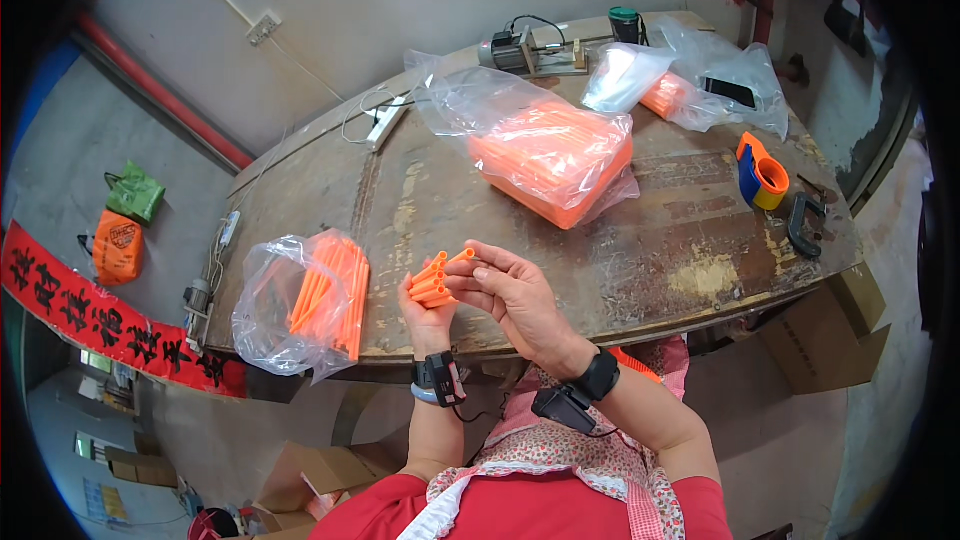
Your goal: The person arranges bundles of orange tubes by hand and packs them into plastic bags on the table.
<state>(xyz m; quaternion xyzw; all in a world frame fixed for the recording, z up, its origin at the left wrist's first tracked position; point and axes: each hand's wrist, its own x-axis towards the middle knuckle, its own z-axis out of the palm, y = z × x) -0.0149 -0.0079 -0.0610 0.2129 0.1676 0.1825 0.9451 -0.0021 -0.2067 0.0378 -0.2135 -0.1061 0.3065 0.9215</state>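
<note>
Over the near edge of the wooden table, my left hand [424, 320] is closed around a bundle of short orange plastic tubes [431, 285], their hollow ends pointing up and away. At the bundle's right side, my right hand [530, 312] pinches a single orange tube [463, 254] between thumb and fingers; its lower part is hidden. Left of my hands lies an opened clear plastic bag [262, 310] with loose orange tubes [340, 285] spilling from its right side. Farther back sits a large clear bag [552, 155] packed with the same tubes.
On the worn table [420, 210] are a power strip [388, 124], a small motor [510, 52], a green-lidded cup [627, 26], a phone [729, 92] on plastic bags, coloured rings [768, 178] and a black C-clamp [803, 227]. A cardboard box [825, 340] stands below right.
</note>
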